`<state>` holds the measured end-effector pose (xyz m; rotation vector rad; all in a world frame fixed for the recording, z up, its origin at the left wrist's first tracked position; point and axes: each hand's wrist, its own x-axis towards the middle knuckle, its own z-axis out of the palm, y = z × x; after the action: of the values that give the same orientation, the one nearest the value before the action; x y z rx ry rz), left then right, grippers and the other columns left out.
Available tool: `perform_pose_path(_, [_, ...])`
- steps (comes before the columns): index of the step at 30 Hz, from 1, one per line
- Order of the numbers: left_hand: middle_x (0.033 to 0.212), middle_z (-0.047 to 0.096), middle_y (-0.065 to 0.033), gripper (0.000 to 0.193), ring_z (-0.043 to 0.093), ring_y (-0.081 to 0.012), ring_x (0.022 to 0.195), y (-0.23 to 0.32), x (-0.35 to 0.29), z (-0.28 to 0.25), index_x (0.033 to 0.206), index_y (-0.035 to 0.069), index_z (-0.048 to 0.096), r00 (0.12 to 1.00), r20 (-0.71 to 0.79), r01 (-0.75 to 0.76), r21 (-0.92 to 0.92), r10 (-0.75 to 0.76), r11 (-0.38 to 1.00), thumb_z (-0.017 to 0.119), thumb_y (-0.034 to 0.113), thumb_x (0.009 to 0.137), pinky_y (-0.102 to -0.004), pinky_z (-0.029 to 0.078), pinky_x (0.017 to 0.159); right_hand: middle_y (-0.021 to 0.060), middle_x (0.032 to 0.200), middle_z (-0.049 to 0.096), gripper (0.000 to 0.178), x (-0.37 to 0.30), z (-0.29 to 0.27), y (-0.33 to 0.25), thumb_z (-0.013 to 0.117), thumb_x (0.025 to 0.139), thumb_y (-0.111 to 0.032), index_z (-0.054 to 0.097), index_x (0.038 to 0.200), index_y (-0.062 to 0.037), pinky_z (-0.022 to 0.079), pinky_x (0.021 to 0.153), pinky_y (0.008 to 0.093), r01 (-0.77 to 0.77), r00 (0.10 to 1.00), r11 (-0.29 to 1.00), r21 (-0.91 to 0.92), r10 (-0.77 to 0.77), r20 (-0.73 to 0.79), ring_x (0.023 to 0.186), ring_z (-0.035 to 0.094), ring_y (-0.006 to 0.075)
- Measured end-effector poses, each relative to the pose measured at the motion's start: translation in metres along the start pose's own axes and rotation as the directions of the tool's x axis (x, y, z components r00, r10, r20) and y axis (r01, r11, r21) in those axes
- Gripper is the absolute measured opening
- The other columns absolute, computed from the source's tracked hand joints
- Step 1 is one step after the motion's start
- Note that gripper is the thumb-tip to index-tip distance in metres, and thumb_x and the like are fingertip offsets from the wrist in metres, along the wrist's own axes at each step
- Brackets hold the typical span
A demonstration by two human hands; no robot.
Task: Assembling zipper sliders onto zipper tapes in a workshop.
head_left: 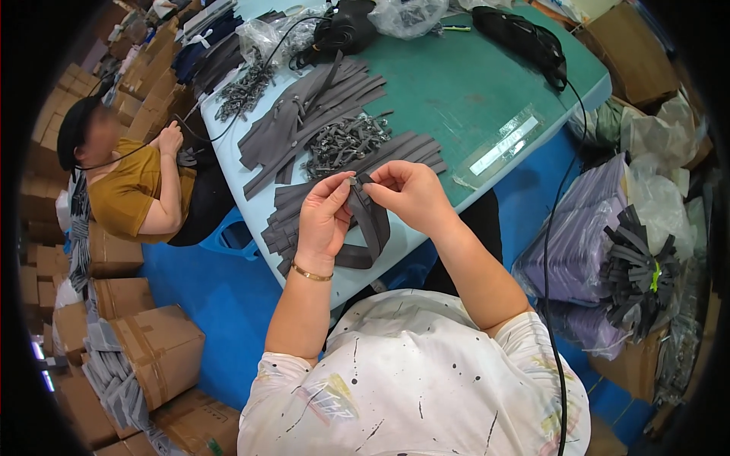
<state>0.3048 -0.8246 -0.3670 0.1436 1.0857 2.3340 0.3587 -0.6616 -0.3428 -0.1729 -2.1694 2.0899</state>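
Observation:
A dark grey zipper tape [368,222] hangs in a loop between my hands over the near edge of the table. My left hand [325,216] pinches one end between thumb and fingertips, with a small metallic piece, seemingly a zipper slider, at the tips. Close beside it, my right hand [409,194] is closed on the same tape near the other end. Just beyond my hands lies a heap of metal zipper sliders [346,144]. Grey zipper tapes [293,216] lie stacked under and left of my left hand, and more zipper strips [281,125] spread farther back.
The table [449,91] has a green top with a taped strip [506,144]. A black bag [521,38] and plastic bags [407,17] sit at its far side. Another person [137,171] works at left. Cartons [156,353] and purple bundles [574,220] flank the table; a black cable [549,251] hangs right.

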Motion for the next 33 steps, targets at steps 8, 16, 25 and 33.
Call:
perform_pose_path(8, [0.095, 0.063, -0.0015, 0.017, 0.056, -0.0065, 0.079, -0.002, 0.000, 0.000, 0.104, 0.001, 0.063, 0.996, -0.009, -0.090, 0.178, 0.094, 0.980, 0.057, 0.005, 0.089, -0.0182, 0.045, 0.069, 0.0033, 0.073, 0.065, 0.018, -0.010, -0.004, -0.015, 0.068, 0.078, -0.011, 0.064, 0.088, 0.0035, 0.049, 0.061, 0.0211, 0.050, 0.998, 0.990, -0.134, -0.055, -0.030, 0.066, 0.060, 0.0063])
perform_pose_path(16, [0.087, 0.055, 0.0032, 0.014, 0.047, -0.0026, 0.073, 0.003, -0.006, 0.011, 0.100, 0.001, 0.065, 0.973, 0.105, -0.232, 0.467, 0.207, 0.853, 0.058, 0.004, 0.087, -0.0159, 0.035, 0.062, 0.0069, 0.075, 0.067, 0.018, -0.017, -0.007, -0.014, 0.067, 0.077, -0.010, 0.066, 0.088, 0.0032, 0.050, 0.062, 0.0229, 0.079, 0.996, 0.949, -0.306, -0.088, -0.018, 0.067, 0.062, 0.0099])
perform_pose_path(25, [0.087, 0.050, 0.0016, 0.014, 0.048, -0.0056, 0.076, 0.006, -0.007, 0.013, 0.097, 0.002, 0.067, 0.965, 0.171, -0.263, 0.615, 0.200, 0.744, 0.058, 0.001, 0.086, -0.0183, 0.039, 0.065, 0.0087, 0.076, 0.067, 0.019, -0.019, -0.011, -0.012, 0.067, 0.076, -0.011, 0.066, 0.088, 0.0035, 0.050, 0.064, 0.0241, 0.046, 0.999, 0.935, -0.352, -0.053, -0.010, 0.069, 0.064, 0.0115])
perform_pose_path(33, [0.088, 0.050, 0.0007, 0.014, 0.050, -0.0060, 0.079, 0.004, -0.009, 0.030, 0.097, 0.000, 0.066, 0.947, 0.189, -0.319, 0.637, 0.259, 0.702, 0.057, -0.001, 0.087, -0.0179, 0.041, 0.070, 0.0010, 0.074, 0.064, 0.016, -0.005, -0.016, 0.017, 0.067, 0.080, -0.014, 0.065, 0.088, -0.0001, 0.047, 0.061, 0.0220, -0.084, 0.993, 0.988, 0.127, 0.073, 0.090, 0.066, 0.057, 0.0067])
